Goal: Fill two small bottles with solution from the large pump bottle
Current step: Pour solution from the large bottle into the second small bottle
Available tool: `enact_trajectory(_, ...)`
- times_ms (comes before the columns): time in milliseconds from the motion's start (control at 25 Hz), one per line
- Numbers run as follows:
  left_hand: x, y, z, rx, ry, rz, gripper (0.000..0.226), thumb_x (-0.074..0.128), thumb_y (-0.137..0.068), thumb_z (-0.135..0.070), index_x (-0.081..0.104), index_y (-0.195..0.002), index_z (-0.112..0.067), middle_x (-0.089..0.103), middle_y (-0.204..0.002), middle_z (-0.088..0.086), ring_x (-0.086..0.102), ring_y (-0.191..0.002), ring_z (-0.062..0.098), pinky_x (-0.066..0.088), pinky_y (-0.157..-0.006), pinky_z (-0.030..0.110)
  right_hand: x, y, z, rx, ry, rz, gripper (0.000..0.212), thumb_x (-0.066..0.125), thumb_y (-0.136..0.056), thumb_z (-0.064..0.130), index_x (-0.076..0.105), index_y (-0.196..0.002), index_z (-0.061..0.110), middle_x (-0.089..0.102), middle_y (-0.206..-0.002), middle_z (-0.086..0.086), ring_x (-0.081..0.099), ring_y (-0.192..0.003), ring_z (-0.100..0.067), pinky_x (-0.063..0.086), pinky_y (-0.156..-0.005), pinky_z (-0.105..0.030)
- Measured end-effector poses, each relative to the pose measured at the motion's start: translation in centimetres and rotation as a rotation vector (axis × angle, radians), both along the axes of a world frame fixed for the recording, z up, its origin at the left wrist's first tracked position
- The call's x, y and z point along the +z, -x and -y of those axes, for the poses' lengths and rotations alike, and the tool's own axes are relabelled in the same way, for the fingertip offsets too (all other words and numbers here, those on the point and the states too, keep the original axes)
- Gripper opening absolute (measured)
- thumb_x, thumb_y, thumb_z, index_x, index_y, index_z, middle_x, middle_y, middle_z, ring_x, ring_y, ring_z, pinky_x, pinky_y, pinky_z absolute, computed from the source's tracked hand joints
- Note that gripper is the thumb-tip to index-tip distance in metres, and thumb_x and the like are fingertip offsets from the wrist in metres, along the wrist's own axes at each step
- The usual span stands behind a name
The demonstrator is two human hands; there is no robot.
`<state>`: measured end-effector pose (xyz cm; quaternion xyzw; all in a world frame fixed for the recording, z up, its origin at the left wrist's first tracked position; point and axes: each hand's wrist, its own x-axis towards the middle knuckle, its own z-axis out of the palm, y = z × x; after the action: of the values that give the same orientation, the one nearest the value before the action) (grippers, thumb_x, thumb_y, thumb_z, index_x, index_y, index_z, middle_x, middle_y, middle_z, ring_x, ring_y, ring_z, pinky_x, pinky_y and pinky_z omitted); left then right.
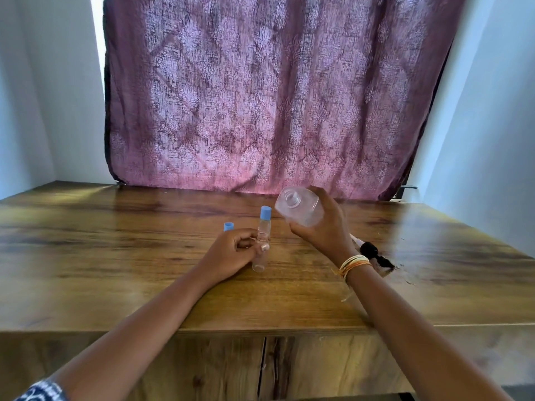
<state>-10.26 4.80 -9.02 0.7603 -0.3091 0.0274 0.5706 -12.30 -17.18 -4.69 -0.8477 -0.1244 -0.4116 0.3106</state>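
Observation:
My right hand grips the large clear bottle in the air, tilted with its open neck toward the left and toward me; its pump is off. My left hand rests on the wooden table and holds a small clear uncapped bottle upright between its fingers. Just behind it stands a second small clear bottle with a blue cap on. A loose blue cap sits on the table beyond my left knuckles.
The black pump head with its tube lies on the table right of my right wrist. A purple patterned curtain hangs behind the table, with white walls on both sides. The table's front edge runs below my forearms.

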Motion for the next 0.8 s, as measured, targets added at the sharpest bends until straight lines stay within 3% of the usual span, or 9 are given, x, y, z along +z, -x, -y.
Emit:
enact_trajectory(120,-0.1,0.3,0.1,-0.037,0.004,-0.027,0.026,0.065,-0.089,-0.019,0.068,-0.114,-0.015,0.075,-0.106,0.001,0.071,-0.097,0.011,0.056,-0.088,0.03,-0.7,0.7,0.0,0.026,0.091,0.06,0.073,0.087,-0.061,0.028,0.053,-0.124,0.016,0.064,-0.117,0.0,0.056,-0.097,-0.009,0.046,-0.08,-0.027)
enact_trajectory(200,-0.1,0.3,0.0,-0.041,0.014,-0.033,0.027,0.064,-0.09,-0.017,0.067,-0.116,-0.013,0.075,-0.106,0.003,0.072,-0.097,0.013,0.056,-0.089,0.034,-0.7,0.9,0.1,0.053,0.137,0.073,0.069,0.085,-0.063,0.029,0.054,-0.123,0.017,0.064,-0.117,-0.001,0.058,-0.099,-0.012,0.051,-0.082,-0.036)
enact_trajectory(280,-0.2,0.4,0.0,-0.039,0.027,-0.046,0.027,0.062,-0.091,-0.018,0.067,-0.116,-0.012,0.075,-0.107,0.004,0.072,-0.097,0.015,0.057,-0.089,0.036,-0.7,1.0,0.2,0.041,0.215,0.077,0.065,0.079,-0.065,0.035,0.055,-0.123,0.018,0.063,-0.117,-0.002,0.059,-0.102,-0.019,0.051,-0.085,-0.045)
enact_trajectory(400,-0.1,0.5,0.2,-0.036,0.07,-0.073,0.027,0.062,-0.09,-0.02,0.068,-0.115,-0.011,0.074,-0.109,0.005,0.07,-0.102,0.018,0.058,-0.087,0.037,-0.9,1.0,0.2,0.037,0.287,0.095,0.062,0.069,-0.069,0.046,0.056,-0.122,0.017,0.063,-0.119,-0.002,0.057,-0.105,-0.02,0.046,-0.09,-0.046)
enact_trajectory(560,-0.1,0.7,0.2,-0.057,0.089,-0.091,0.027,0.064,-0.088,-0.023,0.069,-0.113,-0.013,0.075,-0.106,0.006,0.071,-0.1,0.019,0.058,-0.086,0.043,-1.2,0.3,0.4,-0.009,0.375,0.165,0.057,0.072,-0.073,0.043,0.056,-0.122,0.018,0.063,-0.121,-0.003,0.057,-0.11,-0.024,0.042,-0.094,-0.053)
enact_trajectory(800,0.2,1.1,0.2,-0.088,0.102,-0.086,0.025,0.063,-0.089,-0.019,0.067,-0.114,-0.016,0.075,-0.103,0.005,0.072,-0.097,0.014,0.06,-0.082,0.034,-1.4,-0.1,0.4,-0.045,0.436,0.21,0.055,0.077,-0.074,0.038,0.055,-0.122,0.022,0.062,-0.122,-0.001,0.055,-0.116,-0.022,0.037,-0.098,-0.061)
